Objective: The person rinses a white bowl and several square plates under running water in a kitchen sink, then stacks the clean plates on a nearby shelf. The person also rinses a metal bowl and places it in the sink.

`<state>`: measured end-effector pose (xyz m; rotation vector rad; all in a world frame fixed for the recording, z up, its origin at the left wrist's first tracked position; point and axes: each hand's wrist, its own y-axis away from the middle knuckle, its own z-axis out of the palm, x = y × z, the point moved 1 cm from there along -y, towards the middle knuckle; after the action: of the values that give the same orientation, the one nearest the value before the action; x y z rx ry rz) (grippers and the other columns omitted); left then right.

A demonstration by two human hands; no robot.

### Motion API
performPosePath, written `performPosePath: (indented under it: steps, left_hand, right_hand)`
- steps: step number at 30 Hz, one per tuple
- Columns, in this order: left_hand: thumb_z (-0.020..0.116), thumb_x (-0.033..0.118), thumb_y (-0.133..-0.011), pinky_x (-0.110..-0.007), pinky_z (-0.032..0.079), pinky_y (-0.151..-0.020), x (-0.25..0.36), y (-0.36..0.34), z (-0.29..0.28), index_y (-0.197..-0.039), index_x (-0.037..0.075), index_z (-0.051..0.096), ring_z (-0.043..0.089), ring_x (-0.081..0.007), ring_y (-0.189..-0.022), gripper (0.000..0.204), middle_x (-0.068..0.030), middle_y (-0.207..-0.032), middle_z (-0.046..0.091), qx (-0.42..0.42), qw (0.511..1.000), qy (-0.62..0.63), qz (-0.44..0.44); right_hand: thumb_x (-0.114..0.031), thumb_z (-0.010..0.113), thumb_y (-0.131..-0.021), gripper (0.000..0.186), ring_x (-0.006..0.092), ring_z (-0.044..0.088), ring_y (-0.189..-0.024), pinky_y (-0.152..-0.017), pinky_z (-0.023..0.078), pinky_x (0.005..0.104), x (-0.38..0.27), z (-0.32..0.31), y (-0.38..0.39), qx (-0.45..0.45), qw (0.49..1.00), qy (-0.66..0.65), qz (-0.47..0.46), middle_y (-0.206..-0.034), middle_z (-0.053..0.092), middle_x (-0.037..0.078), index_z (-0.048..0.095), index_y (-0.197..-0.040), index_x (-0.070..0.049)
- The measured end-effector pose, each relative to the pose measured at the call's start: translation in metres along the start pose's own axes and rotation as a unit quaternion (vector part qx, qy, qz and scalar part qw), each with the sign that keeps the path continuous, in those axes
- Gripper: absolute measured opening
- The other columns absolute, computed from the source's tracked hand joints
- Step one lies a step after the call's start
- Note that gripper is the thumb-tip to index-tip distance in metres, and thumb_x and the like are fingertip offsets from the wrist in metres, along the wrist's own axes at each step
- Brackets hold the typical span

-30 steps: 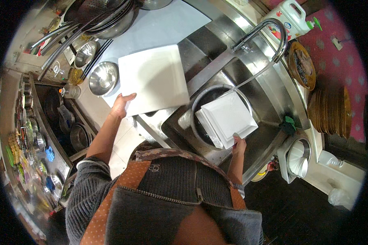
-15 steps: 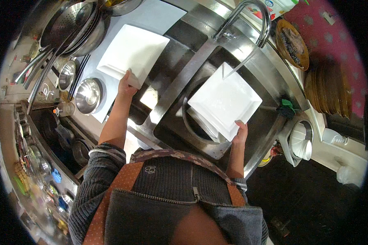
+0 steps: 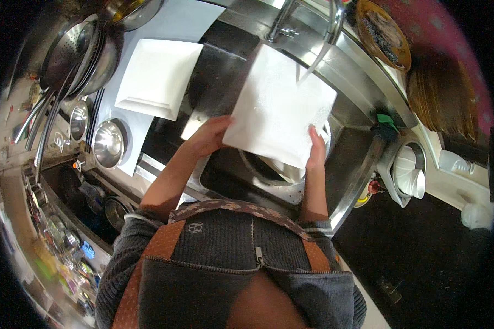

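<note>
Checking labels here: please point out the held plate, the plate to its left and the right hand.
Held plate [image 3: 277, 107], head view: middle of its white face
Plate to its left [image 3: 160, 78], head view: middle of its face
Right hand [image 3: 316, 151], head view: middle of the hand

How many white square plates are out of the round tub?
2. One white square plate sits at left, over the pale board; another plate is held between the left hand and right hand above the sink. More may be hidden underneath.
</note>
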<state>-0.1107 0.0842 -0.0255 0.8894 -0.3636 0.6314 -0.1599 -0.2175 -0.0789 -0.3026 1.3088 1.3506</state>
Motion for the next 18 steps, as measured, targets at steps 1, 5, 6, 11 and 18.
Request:
performPosePath:
  steps: [1,5,6,11,18]
  left_hand:
    - [0.068,0.022,-0.075,-0.041,0.05,-0.081,0.003,-0.006,0.009,-0.115,-0.003,0.05,0.058,-0.0282,-0.094,0.051,-0.0182,-0.101,0.057,-0.029,0.995,-0.095,-0.001]
    - [0.061,0.005,-0.058,-0.037,0.046,-0.084,0.021,-0.007,0.052,-0.116,-0.012,0.044,0.057,-0.0265,-0.09,0.063,-0.0169,-0.1,0.056,0.007,0.982,-0.187,-0.011]
    - [0.061,0.005,-0.058,-0.037,0.046,-0.083,0.022,-0.012,0.053,-0.114,-0.012,0.045,0.057,-0.0263,-0.089,0.061,-0.016,-0.098,0.056,-0.019,0.978,-0.208,0.002]
    - [0.06,0.007,-0.063,-0.035,0.05,-0.077,0.027,-0.026,0.056,-0.107,-0.011,0.051,0.059,-0.0252,-0.086,0.048,-0.0151,-0.095,0.058,-0.04,0.97,-0.238,0.025]
    - [0.056,0.036,-0.088,-0.032,0.048,-0.083,0.028,-0.048,0.075,-0.112,-0.004,0.052,0.057,-0.0228,-0.099,0.047,-0.0138,-0.104,0.059,-0.037,0.989,-0.134,0.058]
  right_hand:
    - [-0.021,0.061,-0.085,0.047,0.0231,0.059,-0.099,-0.086,0.046,0.0333,-0.009,0.012,0.001,0.014,0.996,0.088,-0.025,-0.108,0.06,0.012,0.047,-0.122,0.004]
    - [-0.032,0.054,-0.088,0.055,0.0391,0.047,-0.114,-0.097,0.036,0.0414,-0.017,0.047,0.007,0.122,0.776,0.566,-0.251,-0.122,0.048,0.028,0.044,-0.124,0.009]
    - [-0.032,0.053,-0.087,0.057,0.0422,0.04,-0.121,-0.103,0.03,0.0428,-0.002,0.047,0.003,0.142,0.662,0.64,-0.363,-0.129,0.04,0.031,0.042,-0.125,0.009]
    - [-0.025,0.055,-0.086,0.048,0.0371,0.043,-0.119,-0.102,0.032,0.0406,0.012,0.081,0.076,-0.065,0.727,0.558,-0.396,-0.129,0.041,0.028,0.047,-0.122,0.007]
    - [-0.027,0.058,-0.088,0.034,0.0204,0.061,-0.071,-0.069,0.048,0.0288,-0.032,0.037,0.053,0.144,0.911,0.318,-0.219,-0.078,0.065,0.008,0.062,-0.098,0.005]
